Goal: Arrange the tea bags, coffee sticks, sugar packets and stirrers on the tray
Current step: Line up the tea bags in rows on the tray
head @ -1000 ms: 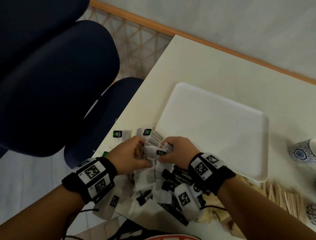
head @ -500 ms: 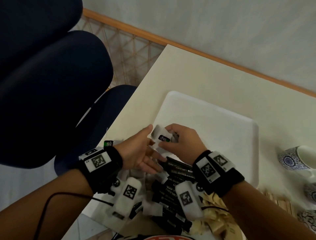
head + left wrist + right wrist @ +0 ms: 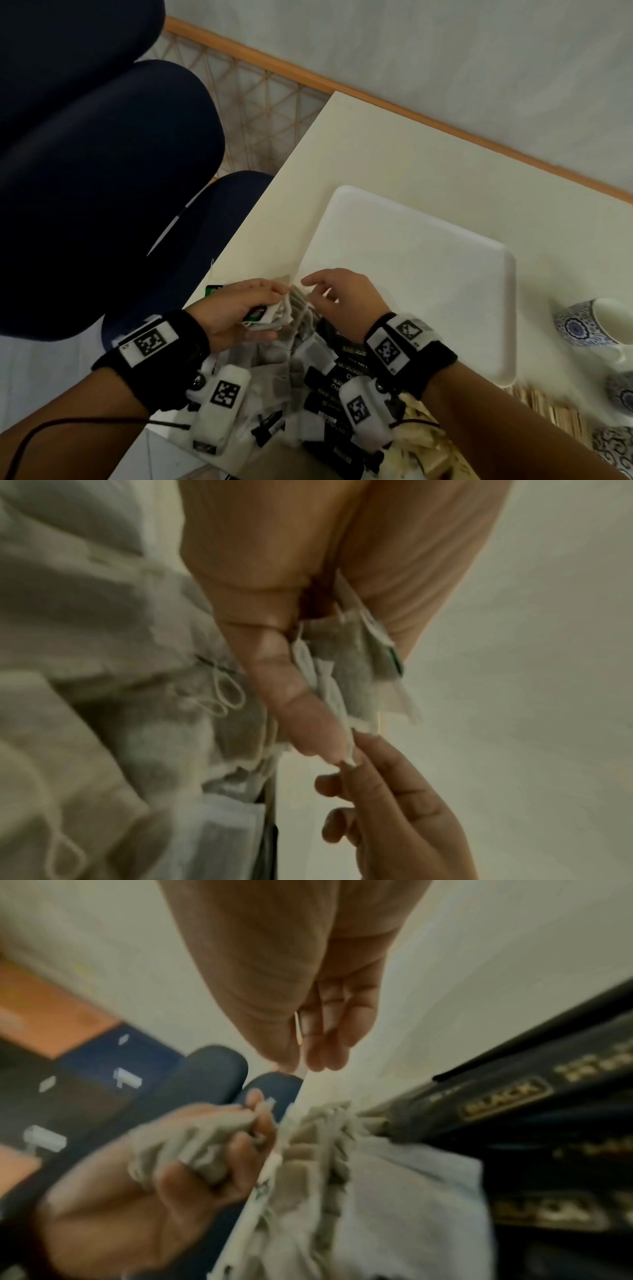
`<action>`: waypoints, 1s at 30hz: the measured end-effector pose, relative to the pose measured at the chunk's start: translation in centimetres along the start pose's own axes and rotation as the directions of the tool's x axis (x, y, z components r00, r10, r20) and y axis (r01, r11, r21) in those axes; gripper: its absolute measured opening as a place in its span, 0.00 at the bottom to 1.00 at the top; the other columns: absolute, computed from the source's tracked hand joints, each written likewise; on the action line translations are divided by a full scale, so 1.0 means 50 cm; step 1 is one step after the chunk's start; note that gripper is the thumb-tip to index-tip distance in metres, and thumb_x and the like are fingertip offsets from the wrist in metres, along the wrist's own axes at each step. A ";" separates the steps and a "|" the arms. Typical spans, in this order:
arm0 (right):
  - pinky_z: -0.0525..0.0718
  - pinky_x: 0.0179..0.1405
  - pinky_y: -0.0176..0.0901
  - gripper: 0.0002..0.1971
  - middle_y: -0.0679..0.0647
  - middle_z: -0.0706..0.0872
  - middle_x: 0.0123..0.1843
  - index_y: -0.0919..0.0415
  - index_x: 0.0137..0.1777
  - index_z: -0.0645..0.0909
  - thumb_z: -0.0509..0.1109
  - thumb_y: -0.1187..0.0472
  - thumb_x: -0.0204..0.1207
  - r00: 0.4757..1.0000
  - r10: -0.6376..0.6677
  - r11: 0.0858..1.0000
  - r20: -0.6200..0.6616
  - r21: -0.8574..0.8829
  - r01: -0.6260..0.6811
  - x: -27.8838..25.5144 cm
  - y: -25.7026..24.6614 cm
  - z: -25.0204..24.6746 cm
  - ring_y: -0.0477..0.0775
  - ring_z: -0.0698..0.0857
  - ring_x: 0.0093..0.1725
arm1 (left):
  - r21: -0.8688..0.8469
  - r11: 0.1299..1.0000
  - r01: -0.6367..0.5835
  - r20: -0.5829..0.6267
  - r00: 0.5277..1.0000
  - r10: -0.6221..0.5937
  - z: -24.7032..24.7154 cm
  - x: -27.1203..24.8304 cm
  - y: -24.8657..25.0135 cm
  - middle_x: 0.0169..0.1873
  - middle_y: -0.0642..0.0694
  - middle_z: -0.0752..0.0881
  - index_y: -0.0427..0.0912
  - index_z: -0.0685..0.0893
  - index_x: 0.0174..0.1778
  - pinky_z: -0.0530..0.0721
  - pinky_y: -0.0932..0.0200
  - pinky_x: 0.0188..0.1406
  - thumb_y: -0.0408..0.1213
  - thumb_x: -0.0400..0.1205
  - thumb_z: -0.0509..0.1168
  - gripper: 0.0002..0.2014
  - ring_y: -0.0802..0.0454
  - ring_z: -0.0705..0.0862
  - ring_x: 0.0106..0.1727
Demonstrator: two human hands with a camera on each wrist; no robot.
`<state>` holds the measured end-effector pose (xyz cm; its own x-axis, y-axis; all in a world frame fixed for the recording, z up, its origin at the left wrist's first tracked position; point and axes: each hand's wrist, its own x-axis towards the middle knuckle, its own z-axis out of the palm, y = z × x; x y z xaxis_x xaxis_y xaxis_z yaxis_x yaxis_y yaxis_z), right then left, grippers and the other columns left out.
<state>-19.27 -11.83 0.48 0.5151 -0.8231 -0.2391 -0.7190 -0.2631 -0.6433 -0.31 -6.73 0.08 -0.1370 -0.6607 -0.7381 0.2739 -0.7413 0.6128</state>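
left hand [image 3: 239, 310] grips tea bags [image 3: 274, 313] | right hand [image 3: 342, 301] beside, fingers loose, empty | bags light, limp, tearable; pinch the paper edges, mind strings

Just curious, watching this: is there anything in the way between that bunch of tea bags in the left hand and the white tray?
Nothing visible. The left hand holds the tea bags at the tray's near-left corner, and the tray surface ahead looks bare. The right hand hovers beside them.

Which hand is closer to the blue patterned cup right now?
Right. The right hand is over the tray's near-left corner, still well short of the blue patterned cup. The left hand, gripping tea bags, is farther left.
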 end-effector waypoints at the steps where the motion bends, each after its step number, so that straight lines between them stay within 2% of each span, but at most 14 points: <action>1: 0.81 0.53 0.45 0.14 0.46 0.84 0.52 0.48 0.62 0.82 0.69 0.49 0.77 0.996 0.006 0.995 0.084 -0.095 0.002 0.004 -0.006 0.005 0.45 0.81 0.45 | 0.020 1.000 -0.019 -0.033 0.999 0.020 -0.007 -0.003 -0.003 0.40 0.39 0.88 0.40 0.82 0.54 0.86 0.57 0.24 0.30 0.83 0.62 0.06 0.48 0.88 0.35; 3: 0.80 0.54 0.46 0.24 0.48 0.81 0.55 0.47 0.65 0.78 0.72 0.40 0.71 0.983 0.045 0.982 0.178 -0.187 -0.011 0.011 -0.017 0.022 0.49 0.80 0.50 | 0.061 0.997 -0.047 -0.098 0.994 0.053 -0.021 -0.004 -0.010 0.35 0.42 0.88 0.40 0.83 0.52 0.84 0.57 0.21 0.29 0.83 0.63 0.06 0.50 0.87 0.31; 5: 0.79 0.52 0.46 0.29 0.48 0.80 0.56 0.46 0.65 0.77 0.74 0.36 0.65 0.981 0.064 0.979 0.184 -0.204 -0.025 0.017 -0.027 0.040 0.51 0.80 0.53 | 0.084 0.995 -0.057 -0.149 0.986 0.069 -0.031 -0.004 -0.016 0.33 0.42 0.88 0.39 0.83 0.51 0.84 0.57 0.20 0.28 0.82 0.63 0.05 0.50 0.87 0.30; 9: 0.76 0.48 0.42 0.26 0.49 0.80 0.55 0.47 0.63 0.76 0.75 0.40 0.67 0.983 0.058 0.980 0.173 -0.197 -0.023 0.021 -0.035 0.058 0.53 0.81 0.54 | 0.080 0.997 -0.012 -0.175 0.984 0.026 -0.039 -0.001 -0.034 0.35 0.42 0.88 0.39 0.83 0.50 0.84 0.57 0.22 0.26 0.82 0.63 0.06 0.48 0.87 0.34; 14: 0.77 0.45 0.43 0.30 0.51 0.82 0.57 0.50 0.67 0.71 0.76 0.45 0.67 0.974 0.109 0.987 0.200 -0.142 -0.081 0.017 -0.039 0.062 0.54 0.81 0.54 | 0.045 0.999 -0.003 -0.188 0.982 0.011 -0.032 0.010 -0.046 0.41 0.37 0.86 0.38 0.82 0.51 0.85 0.56 0.23 0.25 0.83 0.60 0.07 0.45 0.85 0.39; 17: 0.76 0.43 0.42 0.26 0.48 0.84 0.56 0.48 0.64 0.75 0.78 0.48 0.67 0.962 0.158 0.986 0.222 -0.084 -0.142 0.018 -0.042 0.061 0.52 0.81 0.51 | 0.047 0.999 -0.003 -0.198 0.980 0.012 -0.029 0.013 -0.044 0.38 0.40 0.87 0.38 0.83 0.49 0.86 0.56 0.24 0.25 0.83 0.60 0.08 0.45 0.85 0.40; 20: 0.80 0.48 0.42 0.19 0.48 0.84 0.54 0.50 0.60 0.81 0.77 0.50 0.70 0.956 0.149 0.989 0.253 -0.032 -0.146 0.019 -0.045 0.045 0.51 0.82 0.53 | 0.038 0.999 -0.001 -0.188 0.982 0.008 -0.030 0.014 -0.040 0.39 0.37 0.87 0.36 0.83 0.50 0.86 0.55 0.24 0.25 0.83 0.60 0.07 0.43 0.86 0.39; 23: 0.81 0.49 0.42 0.16 0.50 0.83 0.48 0.55 0.58 0.84 0.74 0.52 0.73 0.953 0.137 0.990 0.269 -0.059 -0.126 0.018 -0.044 0.023 0.51 0.81 0.49 | 0.013 1.000 0.002 -0.170 0.985 0.000 -0.034 0.016 -0.039 0.42 0.34 0.87 0.34 0.82 0.52 0.87 0.53 0.25 0.25 0.83 0.60 0.07 0.40 0.87 0.41; 27: 0.76 0.37 0.35 0.16 0.42 0.79 0.39 0.52 0.58 0.85 0.76 0.52 0.71 0.951 0.154 0.988 0.269 -0.040 -0.148 0.019 -0.035 0.001 0.45 0.79 0.41 | -0.019 1.000 -0.015 -0.144 0.990 0.012 -0.033 0.019 -0.035 0.38 0.32 0.85 0.34 0.82 0.52 0.82 0.55 0.20 0.25 0.83 0.59 0.07 0.42 0.85 0.33; 30: 0.74 0.32 0.30 0.13 0.40 0.79 0.33 0.49 0.52 0.87 0.79 0.51 0.68 0.956 0.132 0.989 0.260 0.032 -0.146 0.011 -0.024 -0.026 0.39 0.76 0.33 | -0.009 0.999 -0.036 -0.156 0.987 0.034 -0.031 0.019 -0.021 0.39 0.37 0.87 0.35 0.85 0.48 0.84 0.54 0.23 0.26 0.82 0.61 0.07 0.44 0.87 0.34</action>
<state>-18.74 -12.62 2.09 0.5188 -0.6913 -0.5030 -0.7710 -0.1241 -0.6246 0.73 -6.38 -1.70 0.0224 -0.6589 -0.7519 0.2870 -0.7162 0.6361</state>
